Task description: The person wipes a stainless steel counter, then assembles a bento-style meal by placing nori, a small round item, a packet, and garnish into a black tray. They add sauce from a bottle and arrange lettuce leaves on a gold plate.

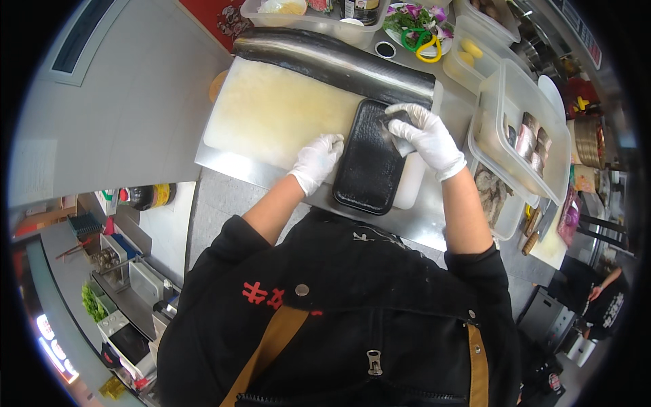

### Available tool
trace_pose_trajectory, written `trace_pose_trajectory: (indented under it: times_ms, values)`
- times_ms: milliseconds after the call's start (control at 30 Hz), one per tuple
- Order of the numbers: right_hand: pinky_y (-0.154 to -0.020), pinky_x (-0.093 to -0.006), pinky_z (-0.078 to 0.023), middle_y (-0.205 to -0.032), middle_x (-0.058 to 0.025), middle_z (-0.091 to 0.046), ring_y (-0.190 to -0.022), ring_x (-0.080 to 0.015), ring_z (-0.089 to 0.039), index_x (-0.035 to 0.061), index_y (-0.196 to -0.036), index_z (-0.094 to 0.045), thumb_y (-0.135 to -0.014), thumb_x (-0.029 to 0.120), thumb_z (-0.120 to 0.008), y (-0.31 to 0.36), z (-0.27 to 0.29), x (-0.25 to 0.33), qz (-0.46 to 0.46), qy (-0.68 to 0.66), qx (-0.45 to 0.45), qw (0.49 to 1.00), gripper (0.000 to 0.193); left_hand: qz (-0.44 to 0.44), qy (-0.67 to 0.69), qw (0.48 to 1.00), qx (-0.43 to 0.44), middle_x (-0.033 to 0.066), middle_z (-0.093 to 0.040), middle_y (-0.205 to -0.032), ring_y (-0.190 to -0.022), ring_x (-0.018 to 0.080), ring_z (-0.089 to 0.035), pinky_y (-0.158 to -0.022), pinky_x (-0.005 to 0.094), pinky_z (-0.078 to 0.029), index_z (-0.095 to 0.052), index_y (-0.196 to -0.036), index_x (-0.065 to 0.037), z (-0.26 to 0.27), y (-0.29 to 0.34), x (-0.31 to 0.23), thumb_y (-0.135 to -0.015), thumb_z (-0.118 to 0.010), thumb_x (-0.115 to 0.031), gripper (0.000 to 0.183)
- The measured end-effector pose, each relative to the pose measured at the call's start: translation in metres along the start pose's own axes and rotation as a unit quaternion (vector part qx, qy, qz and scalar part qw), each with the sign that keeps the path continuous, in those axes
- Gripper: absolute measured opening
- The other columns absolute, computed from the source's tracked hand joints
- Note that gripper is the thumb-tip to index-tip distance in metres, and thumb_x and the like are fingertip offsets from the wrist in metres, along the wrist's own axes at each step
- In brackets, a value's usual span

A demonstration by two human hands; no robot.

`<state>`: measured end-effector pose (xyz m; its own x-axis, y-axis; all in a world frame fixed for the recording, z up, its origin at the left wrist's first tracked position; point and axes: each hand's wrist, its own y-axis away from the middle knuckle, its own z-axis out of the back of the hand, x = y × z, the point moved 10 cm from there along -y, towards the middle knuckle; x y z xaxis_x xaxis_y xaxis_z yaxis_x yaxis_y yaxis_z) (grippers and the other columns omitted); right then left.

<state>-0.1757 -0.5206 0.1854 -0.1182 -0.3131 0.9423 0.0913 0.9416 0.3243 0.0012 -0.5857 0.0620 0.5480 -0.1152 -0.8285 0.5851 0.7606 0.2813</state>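
Note:
A black rectangular tray [369, 159] lies across the right part of a white cutting board [271, 115], its near end reaching past the board's front edge. Over the tray, my gloved right hand [430, 139] pinches a small grey, shiny flat piece [399, 142]; its kind is unclear. My gloved left hand [317, 163] is curled close by the tray's left edge, fingers together. Anything inside those fingers is hidden. Along the board's far side stretches a long, dark silvery fish body [332, 64], with no head in sight.
To the right, a clear plastic tub [491, 122] holds several fish pieces [532, 142]. Knives [536, 234] lie near it. Behind the fish stand a small dark sauce dish [385, 49], green-and-yellow scissors [422, 44] and a plate of garnish [400, 17]. A co-worker [603, 298] is at the far right.

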Motion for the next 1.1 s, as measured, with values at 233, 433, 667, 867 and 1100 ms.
trace_pose_trajectory:
  times_ms: [233, 433, 667, 867, 1100]
  values:
    - [-0.087, -0.033, -0.05, -0.109, -0.0128, -0.068, -0.1, -0.0234, -0.064, 0.0062, -0.133, -0.058, -0.089, 0.012, -0.069, -0.034, -0.034, -0.041, -0.016, 0.392, 0.105, 0.914, 0.046, -0.023, 0.076, 0.994, 0.08, 0.0067, -0.066, -0.101, -0.088, 0.0157, -0.064, -0.081, 0.0278, -0.051, -0.06, -0.127, 0.001, -0.003, -0.004, 0.006, -0.1, -0.057, -0.019, 0.034]
    - [-0.113, -0.0378, -0.038, -0.14, -0.0205, -0.053, -0.132, -0.0367, -0.047, 0.008, -0.144, -0.048, -0.079, 0.014, -0.076, -0.024, -0.028, -0.031, 0.085, 0.525, -0.078, 0.843, 0.07, 0.078, 0.288, 0.939, 0.171, -0.0025, -0.057, -0.086, -0.07, 0.0059, -0.056, -0.064, 0.0208, -0.048, -0.056, -0.132, -0.001, -0.014, -0.004, 0.02, -0.101, -0.055, -0.017, 0.034]
    - [-0.105, -0.0351, -0.045, -0.127, -0.0148, -0.062, -0.121, -0.0304, -0.056, 0.0068, -0.137, -0.056, -0.083, 0.008, -0.074, -0.017, -0.024, -0.067, 0.086, 0.435, -0.127, 0.887, 0.058, 0.059, 0.267, 0.945, 0.18, -0.0019, -0.058, -0.087, -0.071, 0.0054, -0.057, -0.061, 0.0202, -0.048, -0.057, -0.129, -0.002, -0.014, -0.007, 0.018, -0.102, -0.054, -0.017, 0.031]
    - [-0.105, -0.0299, -0.045, -0.137, -0.0127, -0.057, -0.122, -0.0198, -0.058, -0.0021, -0.139, -0.052, -0.094, 0.001, -0.06, -0.015, 0.008, -0.07, 0.052, -0.047, -0.171, 0.983, 0.046, 0.093, 0.289, 0.936, 0.179, 0.0034, -0.066, -0.095, -0.078, 0.0108, -0.063, -0.068, 0.0247, -0.051, -0.061, -0.126, -0.004, -0.01, -0.005, 0.017, -0.101, -0.056, -0.016, 0.028]
    - [-0.1, -0.0341, -0.049, -0.118, -0.0136, -0.063, -0.108, -0.0214, -0.063, 0.0073, -0.122, -0.066, -0.082, -0.007, -0.061, 0.073, -0.002, -0.023, 0.194, 0.183, -0.248, 0.931, 0.043, -0.365, -0.102, 0.924, 0.046, 0.0093, -0.066, -0.121, -0.113, 0.0269, -0.061, -0.1, 0.0376, -0.048, -0.064, -0.125, -0.011, 0.012, -0.007, -0.093, -0.091, -0.067, -0.019, 0.035]
